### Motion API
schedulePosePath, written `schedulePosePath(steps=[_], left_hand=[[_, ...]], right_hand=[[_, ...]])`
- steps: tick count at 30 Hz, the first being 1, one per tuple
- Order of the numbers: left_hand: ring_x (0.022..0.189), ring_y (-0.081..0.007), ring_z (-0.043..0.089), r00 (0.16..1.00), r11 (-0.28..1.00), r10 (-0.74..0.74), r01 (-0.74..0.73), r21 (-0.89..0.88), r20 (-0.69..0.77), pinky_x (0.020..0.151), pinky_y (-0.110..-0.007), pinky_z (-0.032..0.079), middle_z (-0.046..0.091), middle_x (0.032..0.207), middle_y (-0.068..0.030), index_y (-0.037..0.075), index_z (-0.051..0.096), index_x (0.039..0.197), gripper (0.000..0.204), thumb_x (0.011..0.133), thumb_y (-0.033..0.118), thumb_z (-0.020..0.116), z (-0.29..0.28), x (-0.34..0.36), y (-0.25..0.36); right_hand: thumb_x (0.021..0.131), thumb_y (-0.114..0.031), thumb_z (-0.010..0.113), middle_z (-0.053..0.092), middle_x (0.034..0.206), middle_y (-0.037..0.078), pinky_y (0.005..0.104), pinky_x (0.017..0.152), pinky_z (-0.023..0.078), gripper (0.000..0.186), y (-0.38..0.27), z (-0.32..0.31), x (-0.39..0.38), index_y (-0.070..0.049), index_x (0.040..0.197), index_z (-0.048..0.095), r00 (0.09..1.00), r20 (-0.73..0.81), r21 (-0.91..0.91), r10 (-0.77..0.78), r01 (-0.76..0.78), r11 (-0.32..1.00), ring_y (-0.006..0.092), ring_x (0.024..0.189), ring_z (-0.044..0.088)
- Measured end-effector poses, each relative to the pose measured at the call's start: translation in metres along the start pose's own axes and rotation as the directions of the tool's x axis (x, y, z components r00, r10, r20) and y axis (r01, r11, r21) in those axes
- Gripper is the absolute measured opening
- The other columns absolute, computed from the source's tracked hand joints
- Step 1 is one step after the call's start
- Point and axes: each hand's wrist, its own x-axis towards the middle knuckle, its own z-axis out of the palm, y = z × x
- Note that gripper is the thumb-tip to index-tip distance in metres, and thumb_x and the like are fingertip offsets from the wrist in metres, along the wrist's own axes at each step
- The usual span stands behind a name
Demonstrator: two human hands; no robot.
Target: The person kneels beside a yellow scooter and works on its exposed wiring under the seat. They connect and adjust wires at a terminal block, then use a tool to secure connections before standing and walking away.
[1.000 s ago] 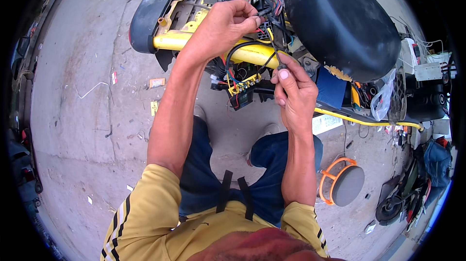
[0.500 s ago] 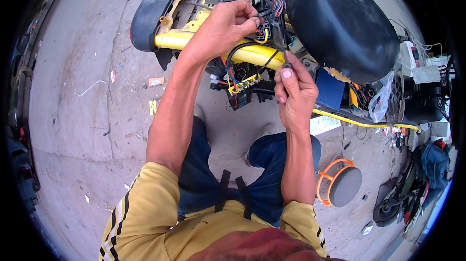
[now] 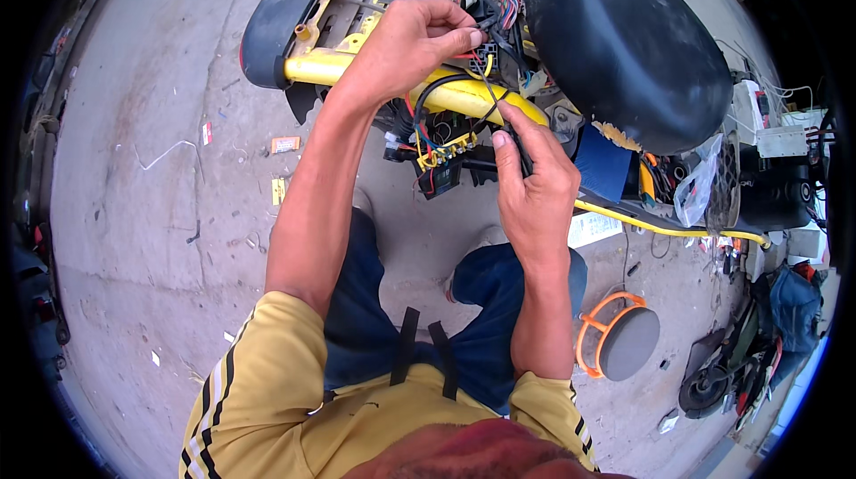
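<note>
My left hand reaches over the yellow frame tube of a small vehicle. Its thumb and forefinger pinch a black wire by a bundle of coloured wires; the fingers partly hide the gripped end. Below and to the right, my right hand is closed around a thin dark rod-like tool. The tool slants up across the tube toward a black connector block with a yellow wire. Most of its grip is hidden in the palm, so its exact kind does not show.
A large black seat is tipped up at the right of the wiring. Beneath the tube hangs a yellow terminal strip with wires. An orange-framed stool stands at lower right. Farther right lies a clear plastic bag.
My right hand has shifted slightly left and down, and its tool now tilts leftward toward the connector block. My left hand keeps its pinch at nearly the same spot.
</note>
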Motion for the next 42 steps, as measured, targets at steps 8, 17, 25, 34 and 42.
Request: schedulePosePath(steps=[8, 17, 25, 34, 42], left_hand=[[0.094, -0.0066, 0.071, 1.000, 0.998, 0.028, -0.027, -0.055, 0.003, 0.086, -0.023, 0.059, 0.077, 0.100, -0.0037, -0.006, 0.075, 0.111, 0.022, 0.100, 0.013, 0.078, 0.000, 0.000, -0.003], [0.099, -0.0099, 0.073, 1.000, 0.999, 0.010, -0.009, -0.041, 0.013, 0.088, -0.024, 0.060, 0.075, 0.102, -0.0046, -0.004, 0.069, 0.110, 0.013, 0.103, 0.007, 0.071, 0.000, 0.001, -0.003], [0.109, -0.0132, 0.074, 0.997, 0.987, 0.065, -0.059, -0.151, 0.038, 0.088, -0.025, 0.058, 0.069, 0.101, -0.0062, 0.000, 0.059, 0.095, 0.010, 0.102, 0.001, 0.066, 0.000, 0.001, -0.006], [0.094, -0.0092, 0.070, 0.998, 0.999, 0.038, -0.038, -0.013, 0.050, 0.082, -0.026, 0.055, 0.064, 0.089, -0.0018, 0.000, 0.061, 0.087, 0.011, 0.095, 0.005, 0.067, -0.003, 0.009, -0.015], [0.089, -0.0046, 0.060, 0.986, 0.999, -0.027, 0.030, -0.015, 0.163, 0.087, -0.023, 0.051, 0.059, 0.082, 0.0025, 0.003, 0.061, 0.082, 0.013, 0.090, 0.005, 0.070, -0.012, 0.006, -0.004]], right_hand=[[0.098, -0.003, 0.071, 0.071, 0.095, 0.019, 0.0442, 0.071, 0.057, 0.030, -0.033, -0.005, -0.002, -0.003, 0.129, 0.073, 0.999, 0.008, -0.271, 0.042, -0.038, 0.962, 0.0356, 0.080, 0.073], [0.098, 0.000, 0.071, 0.072, 0.097, 0.021, 0.0437, 0.076, 0.056, 0.028, -0.026, -0.009, 0.004, 0.001, 0.126, 0.073, 0.999, 0.005, -0.135, 0.041, -0.040, 0.990, 0.0362, 0.082, 0.072], [0.097, 0.000, 0.071, 0.071, 0.097, 0.020, 0.0417, 0.071, 0.056, 0.031, -0.032, -0.017, 0.000, -0.002, 0.128, 0.074, 0.993, -0.048, -0.143, 0.105, -0.111, 0.983, 0.0340, 0.080, 0.071], [0.097, -0.004, 0.072, 0.070, 0.097, 0.017, 0.0463, 0.068, 0.057, 0.031, -0.035, -0.017, 0.007, -0.004, 0.127, 0.074, 0.998, 0.069, -0.286, 0.013, 0.007, 0.958, 0.0374, 0.079, 0.073], [0.093, -0.008, 0.075, 0.069, 0.100, 0.013, 0.0461, 0.060, 0.058, 0.034, -0.048, -0.026, 0.013, -0.008, 0.127, 0.075, 0.986, 0.167, -0.534, -0.015, 0.103, 0.839, 0.0348, 0.069, 0.073]])
